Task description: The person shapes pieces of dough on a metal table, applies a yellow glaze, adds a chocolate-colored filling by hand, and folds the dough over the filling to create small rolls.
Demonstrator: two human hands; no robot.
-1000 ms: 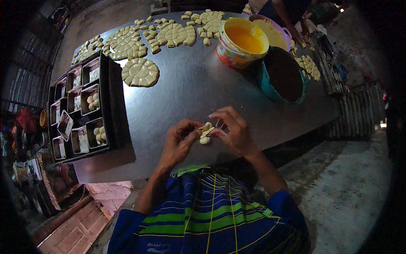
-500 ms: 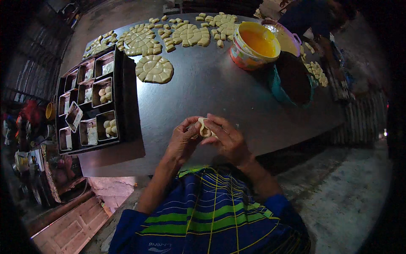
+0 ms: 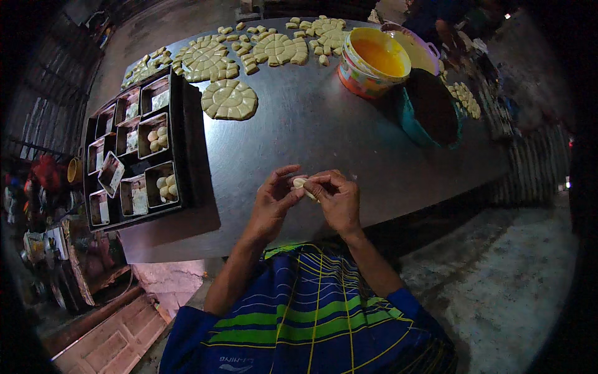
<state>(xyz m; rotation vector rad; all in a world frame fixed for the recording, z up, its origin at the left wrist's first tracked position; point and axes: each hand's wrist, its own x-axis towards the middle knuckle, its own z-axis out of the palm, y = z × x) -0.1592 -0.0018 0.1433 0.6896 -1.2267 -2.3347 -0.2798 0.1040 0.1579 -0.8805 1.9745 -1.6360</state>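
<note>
Above the near edge of the metal table (image 3: 293, 134), a small pale piece of dough (image 3: 300, 182) sits between my two hands. My right hand (image 3: 339, 201) pinches it between thumb and curled fingers. From the other side, my left hand (image 3: 269, 202) curves round the dough, with its thumb against it and its upper finger lifted a little. The fingers cover most of the piece, so its full shape is hidden.
To the left, a black tray (image 3: 189, 134) carries several small rectangular tins, two with dough balls (image 3: 166, 187). Flat scored dough rounds (image 3: 229, 100) lie along the far side. Towards the right stand a bucket of yellow-orange contents (image 3: 367, 84) and a teal container (image 3: 411, 121). Another person is at the far right.
The dough's open cup shape no longer shows; it looks smaller and more closed. My right fingers have drawn together on it, and my left fingers have loosened and lifted slightly.
</note>
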